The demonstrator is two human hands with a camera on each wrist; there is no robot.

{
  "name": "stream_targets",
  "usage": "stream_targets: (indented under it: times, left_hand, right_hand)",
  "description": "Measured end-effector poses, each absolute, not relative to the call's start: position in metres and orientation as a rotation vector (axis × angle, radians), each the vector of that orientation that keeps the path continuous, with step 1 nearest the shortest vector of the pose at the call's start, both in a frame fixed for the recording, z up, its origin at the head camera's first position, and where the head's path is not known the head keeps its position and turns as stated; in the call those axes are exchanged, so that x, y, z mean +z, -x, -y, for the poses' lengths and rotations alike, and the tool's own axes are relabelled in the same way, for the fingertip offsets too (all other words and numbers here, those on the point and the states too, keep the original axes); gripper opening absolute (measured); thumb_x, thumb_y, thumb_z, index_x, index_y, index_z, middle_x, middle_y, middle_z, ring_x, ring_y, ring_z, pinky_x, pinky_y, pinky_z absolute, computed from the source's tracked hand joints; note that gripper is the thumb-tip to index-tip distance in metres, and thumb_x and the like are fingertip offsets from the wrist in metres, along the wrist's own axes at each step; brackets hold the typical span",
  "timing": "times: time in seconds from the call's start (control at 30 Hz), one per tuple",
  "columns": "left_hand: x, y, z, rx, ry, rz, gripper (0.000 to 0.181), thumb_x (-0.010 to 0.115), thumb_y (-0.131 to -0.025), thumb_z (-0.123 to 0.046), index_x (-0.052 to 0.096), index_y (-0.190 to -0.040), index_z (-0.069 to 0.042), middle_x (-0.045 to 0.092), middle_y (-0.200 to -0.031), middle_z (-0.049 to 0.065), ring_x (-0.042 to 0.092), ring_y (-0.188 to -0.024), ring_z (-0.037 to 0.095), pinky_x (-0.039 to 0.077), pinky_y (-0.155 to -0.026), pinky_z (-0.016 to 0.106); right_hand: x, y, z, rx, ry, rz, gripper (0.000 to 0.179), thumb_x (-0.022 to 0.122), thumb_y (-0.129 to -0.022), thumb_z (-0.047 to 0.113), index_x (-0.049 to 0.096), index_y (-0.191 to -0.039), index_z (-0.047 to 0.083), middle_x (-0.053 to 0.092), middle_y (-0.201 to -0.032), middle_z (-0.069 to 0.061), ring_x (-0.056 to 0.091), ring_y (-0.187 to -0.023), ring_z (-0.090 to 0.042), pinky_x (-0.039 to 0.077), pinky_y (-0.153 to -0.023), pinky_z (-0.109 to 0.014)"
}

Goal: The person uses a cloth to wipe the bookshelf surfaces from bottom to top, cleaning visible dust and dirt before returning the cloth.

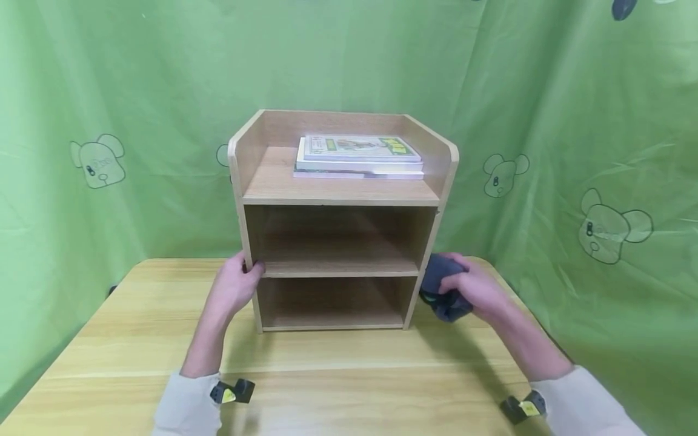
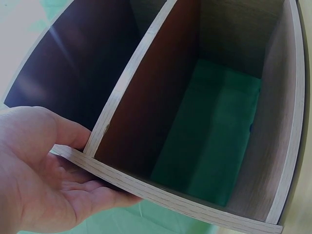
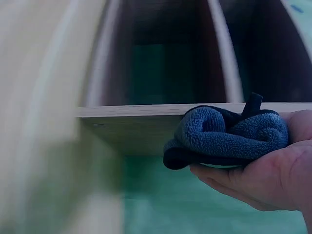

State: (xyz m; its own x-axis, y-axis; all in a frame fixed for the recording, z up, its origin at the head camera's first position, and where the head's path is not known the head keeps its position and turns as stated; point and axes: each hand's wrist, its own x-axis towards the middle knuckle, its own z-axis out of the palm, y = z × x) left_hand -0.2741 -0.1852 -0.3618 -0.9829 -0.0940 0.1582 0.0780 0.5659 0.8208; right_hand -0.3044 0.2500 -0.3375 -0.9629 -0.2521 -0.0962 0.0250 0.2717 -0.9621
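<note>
A light wooden shelf unit (image 1: 340, 200) with two lower compartments stands on the table. My left hand (image 1: 235, 284) grips its left side panel, thumb on the front edge by the middle board and fingers behind the panel, as the left wrist view also shows. At the outer right side, my right hand (image 1: 473, 287) holds a folded dark blue-grey cloth (image 3: 229, 136) with black edging and a small black loop. The cloth lies against the right side panel (image 3: 146, 131). Several stacked books (image 1: 357, 158) lie on the top board, toward its right.
The wooden table (image 1: 327, 387) extends in front of the unit and to both sides. A green curtain (image 1: 349, 60) with mouse-like drawings hangs behind and at the sides, close to the table's back and right edges.
</note>
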Motion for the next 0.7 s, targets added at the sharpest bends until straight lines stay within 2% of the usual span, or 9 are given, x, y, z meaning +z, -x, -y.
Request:
stream_targets:
  times: [0.13, 0.3, 0.47, 0.7]
  left_hand:
    - [-0.362, 0.274, 0.185, -1.377, -0.012, 2.61, 0.026, 0.047, -0.103, -0.024, 0.058, -0.111, -0.003, 0.045, -0.078, 0.007, 0.042, -0.068, 0.02, 0.041, -0.06, 0.032]
    - [-0.363, 0.274, 0.184, -1.395, -0.008, 2.607, 0.025, 0.047, -0.103, -0.023, 0.058, -0.112, -0.002, 0.043, -0.075, 0.005, 0.04, -0.064, 0.019, 0.04, -0.057, 0.032]
    - [-0.362, 0.275, 0.183, -1.401, -0.011, 2.611, 0.027, 0.048, -0.103, -0.024, 0.058, -0.114, -0.002, 0.043, -0.075, 0.005, 0.041, -0.065, 0.019, 0.041, -0.058, 0.032]
    - [-0.362, 0.275, 0.185, -1.374, -0.024, 2.614, 0.029, 0.047, -0.103, -0.025, 0.059, -0.117, -0.002, 0.047, -0.08, 0.008, 0.045, -0.07, 0.021, 0.043, -0.061, 0.032]
  right_hand:
    - [-0.294, 0.302, -0.248, -1.738, 0.218, -2.357, 0.086, 0.059, -0.081, -0.007, 0.026, -0.158, 0.012, 0.036, -0.136, -0.041, 0.066, -0.093, -0.044, 0.059, -0.078, -0.056]
    - [-0.244, 0.299, -0.244, -1.699, 0.208, -2.49, 0.086, 0.059, -0.084, -0.005, 0.027, -0.16, 0.02, 0.029, -0.145, -0.038, 0.065, -0.097, -0.043, 0.06, -0.081, -0.054]
    - [-0.203, 0.296, -0.239, -1.68, 0.2, -2.654, 0.082, 0.062, -0.088, -0.001, 0.033, -0.158, 0.029, 0.026, -0.151, -0.031, 0.064, -0.103, -0.04, 0.06, -0.082, -0.05]
    - [-0.168, 0.301, -0.23, -1.773, 0.158, -2.802, 0.073, 0.067, -0.088, 0.0, 0.049, -0.149, 0.036, 0.034, -0.143, -0.015, 0.057, -0.106, -0.029, 0.062, -0.077, -0.038]
